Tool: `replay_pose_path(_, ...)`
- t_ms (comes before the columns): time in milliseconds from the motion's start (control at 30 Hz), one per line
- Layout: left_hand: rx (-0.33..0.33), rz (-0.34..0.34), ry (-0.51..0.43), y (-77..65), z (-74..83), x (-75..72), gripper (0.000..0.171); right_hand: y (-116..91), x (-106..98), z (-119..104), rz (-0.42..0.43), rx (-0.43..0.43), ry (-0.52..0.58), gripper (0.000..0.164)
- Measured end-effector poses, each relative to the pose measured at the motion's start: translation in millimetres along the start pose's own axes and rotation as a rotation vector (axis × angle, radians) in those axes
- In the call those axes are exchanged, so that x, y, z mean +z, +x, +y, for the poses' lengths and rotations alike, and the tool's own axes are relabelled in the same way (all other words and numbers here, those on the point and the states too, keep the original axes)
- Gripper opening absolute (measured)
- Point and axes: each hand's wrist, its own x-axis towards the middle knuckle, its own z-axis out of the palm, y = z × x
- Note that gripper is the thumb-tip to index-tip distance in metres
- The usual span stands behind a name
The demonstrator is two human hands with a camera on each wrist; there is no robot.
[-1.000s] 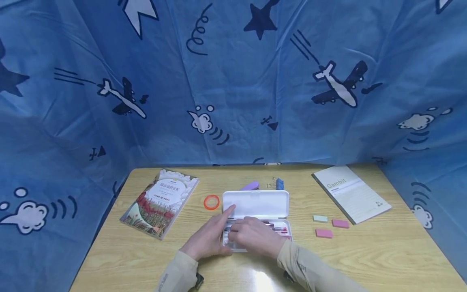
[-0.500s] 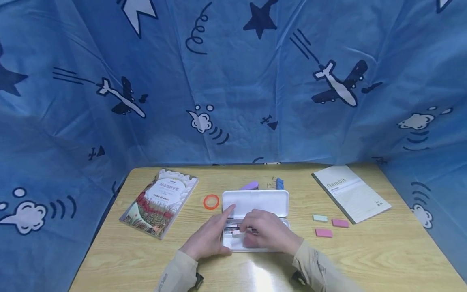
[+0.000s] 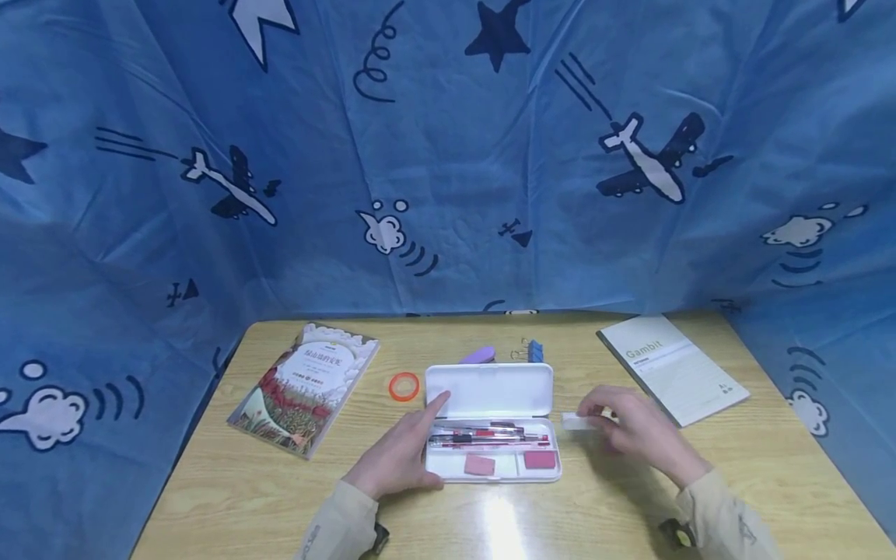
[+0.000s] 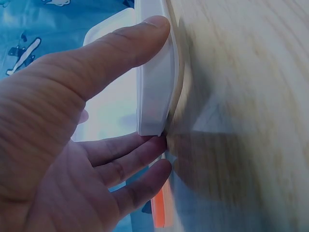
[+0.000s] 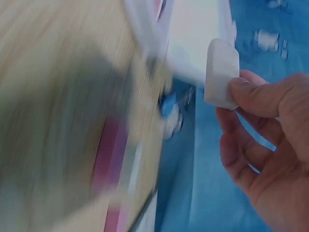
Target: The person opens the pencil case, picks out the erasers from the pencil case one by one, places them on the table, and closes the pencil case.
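Note:
A white pencil case [image 3: 488, 391] stands with its lid raised. Inside lie several pens [image 3: 483, 438] and, in the front compartments, a pale pink eraser [image 3: 479, 465] and a darker pink eraser [image 3: 540, 460]. My left hand [image 3: 399, 455] holds the left end of the case, thumb at the front edge, fingers toward the hinge side. Right of the case, my right hand [image 3: 633, 428] pinches a white eraser [image 5: 222, 72] between thumb and fingers above the table. Blurred in the right wrist view are a pink eraser [image 5: 110, 154] and a pale green eraser [image 5: 135, 166], which the hand hides in the head view.
At the left lies an illustrated book [image 3: 308, 389], at the right a notebook [image 3: 675, 369]. An orange ring [image 3: 404, 386] sits left of the case. Behind the lid are a purple object [image 3: 479, 355] and blue binder clips [image 3: 535, 351]. A blue curtain [image 3: 448, 155] surrounds the table.
My right hand has taken the white eraser out of the pencil case and moved right with it, uncovering the pens and pink erasers. The left hand stays on the case.

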Motion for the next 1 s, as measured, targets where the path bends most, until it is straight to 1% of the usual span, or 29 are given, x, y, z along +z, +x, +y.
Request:
replay_pose_path(133,-0.005,-0.006,-0.008,-0.2,0.0,-0.2,0.133,-25,-20,27,0.000,0.094,-0.055,0.036)
replay_pose_path(200,-0.010,-0.011,-0.011,-0.5,0.0,-0.4,0.132,-36,-28,38,-0.017,0.144,-0.082,0.034)
replay_pose_path(300,-0.013,-0.015,-0.015,-0.8,0.0,-0.8,0.132,-51,-36,52,-0.067,0.222,-0.117,0.032)
replay_pose_path(400,-0.013,-0.017,-0.021,-0.5,0.2,-1.1,0.132,-61,-41,63,-0.131,0.302,-0.122,0.029)
replay_pose_path(467,-0.012,-0.017,-0.024,-0.3,0.7,-1.2,0.132,-66,-42,69,-0.165,0.338,-0.121,0.027)
replay_pose_path(600,-0.014,-0.017,-0.018,-0.7,0.8,-0.9,0.131,-73,-40,78,-0.217,0.376,-0.129,0.025)
replay_pose_path(733,-0.020,-0.021,-0.018,-0.7,0.8,-1.0,0.131,-76,-37,84,-0.254,0.418,-0.114,0.022)
replay_pose_path(833,-0.025,-0.023,-0.016,-0.6,0.7,-0.9,0.131,-77,-36,86,-0.251,0.431,-0.108,0.020)
replay_pose_path(1000,-0.033,-0.025,-0.008,-0.5,0.7,-1.0,0.131,-79,-33,87,-0.213,0.401,-0.137,0.019)
